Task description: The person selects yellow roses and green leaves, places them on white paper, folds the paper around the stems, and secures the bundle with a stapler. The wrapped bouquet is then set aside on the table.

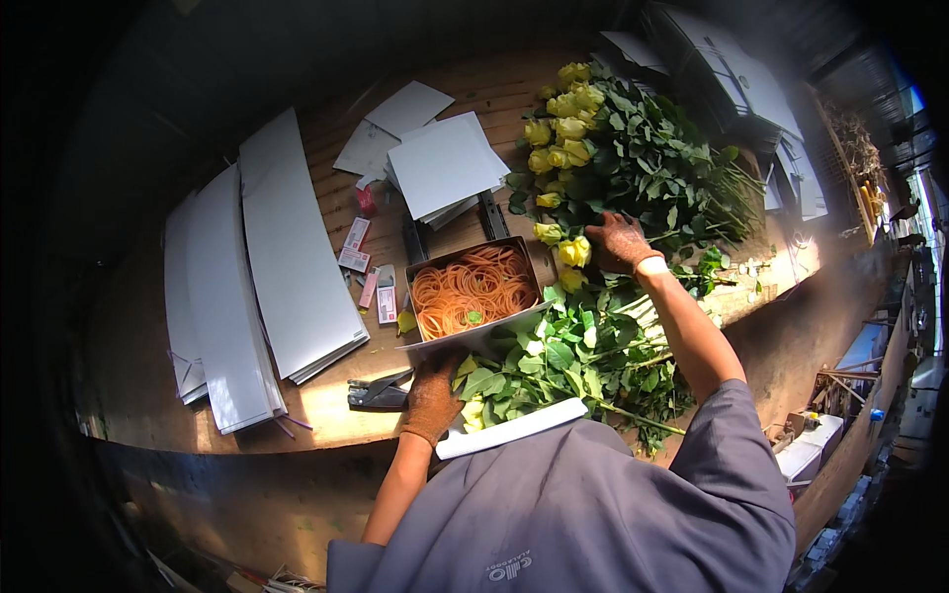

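My left hand, in a brown work glove, lies at the blossom end of a leafy bunch of roses close to my body. Its fingertips are in shadow, so its grip is unclear. A white sheet runs along the near side of that bunch. Just left of this hand is a black stapler. My right hand, gloved the same way, reaches into the foliage beside a yellow rose. Leaves partly hide its fingers. Beyond it lies a large pile of yellow roses, stems pointing right.
Between my hands stands an open box of orange rubber bands. Long white sheets are stacked on the left of the wooden table. Small staple boxes and a stack of white cards lie farther back. More cardboard stands at back right.
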Demonstrator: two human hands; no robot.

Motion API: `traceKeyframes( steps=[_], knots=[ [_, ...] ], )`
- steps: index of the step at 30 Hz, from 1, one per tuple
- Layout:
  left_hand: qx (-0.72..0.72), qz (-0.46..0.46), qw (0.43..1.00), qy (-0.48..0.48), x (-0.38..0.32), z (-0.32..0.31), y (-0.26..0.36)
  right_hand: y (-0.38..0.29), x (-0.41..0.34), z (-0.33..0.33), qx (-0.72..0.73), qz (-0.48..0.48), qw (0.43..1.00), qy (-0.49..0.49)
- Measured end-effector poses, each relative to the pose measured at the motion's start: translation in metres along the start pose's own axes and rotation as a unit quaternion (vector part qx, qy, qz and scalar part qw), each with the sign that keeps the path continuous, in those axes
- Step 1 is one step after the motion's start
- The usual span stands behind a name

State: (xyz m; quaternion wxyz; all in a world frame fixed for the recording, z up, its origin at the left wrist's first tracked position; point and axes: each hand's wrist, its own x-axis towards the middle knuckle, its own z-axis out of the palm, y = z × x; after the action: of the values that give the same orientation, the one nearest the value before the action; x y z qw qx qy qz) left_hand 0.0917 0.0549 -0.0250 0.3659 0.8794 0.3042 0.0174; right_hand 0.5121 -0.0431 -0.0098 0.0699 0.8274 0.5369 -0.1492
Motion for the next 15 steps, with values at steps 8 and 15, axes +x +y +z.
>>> traceKeyframes(
  steps=[8, 15],
  knots=[
    [-0.005, -0.003, 1.000, -0.007, -0.003, 0.012, -0.016, 0.058, -0.044, -0.125, 0.336, -0.032, 0.918, 0.210],
    [-0.003, 0.013, 1.000, -0.001, 0.002, 0.008, -0.011, 0.109, -0.039, -0.094, 0.450, 0.035, 0.848, 0.276]
  ],
)
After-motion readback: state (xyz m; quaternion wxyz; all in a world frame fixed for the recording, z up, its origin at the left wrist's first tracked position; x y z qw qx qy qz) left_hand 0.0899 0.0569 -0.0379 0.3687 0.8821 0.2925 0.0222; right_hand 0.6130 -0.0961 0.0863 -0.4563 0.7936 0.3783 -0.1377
